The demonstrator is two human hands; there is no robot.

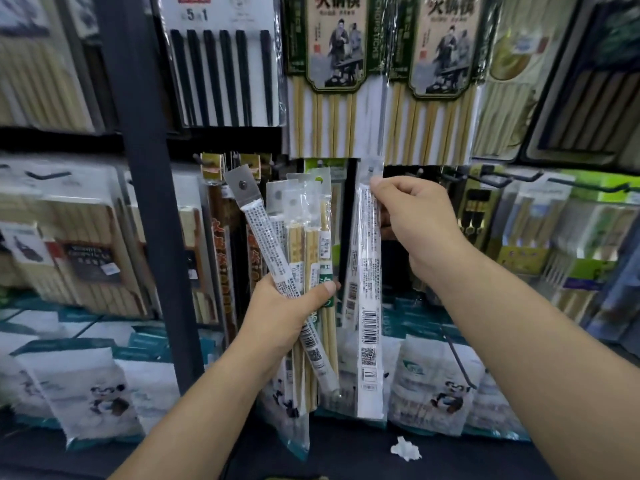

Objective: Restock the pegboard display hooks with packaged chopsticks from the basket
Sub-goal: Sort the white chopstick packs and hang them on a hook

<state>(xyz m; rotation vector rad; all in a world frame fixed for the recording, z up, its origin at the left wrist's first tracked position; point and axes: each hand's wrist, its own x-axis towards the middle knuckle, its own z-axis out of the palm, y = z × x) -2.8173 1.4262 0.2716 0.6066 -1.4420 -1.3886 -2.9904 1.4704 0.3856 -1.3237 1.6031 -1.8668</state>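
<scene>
Right hand (419,230) pinches one long, clear plastic pack of pale chopsticks (369,306) just below its punched hang tab (371,168); the pack dangles beneath the fingers. Left hand (291,313) grips a fanned bundle of similar packs (301,237) mid-length. Probably light, slippery, slightly floppy; best held near the tab

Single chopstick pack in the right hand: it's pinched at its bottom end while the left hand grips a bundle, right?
No. Head view: the right hand pinches the single pack at its top end, near the hang hole. The left hand does grip a bundle.
</scene>
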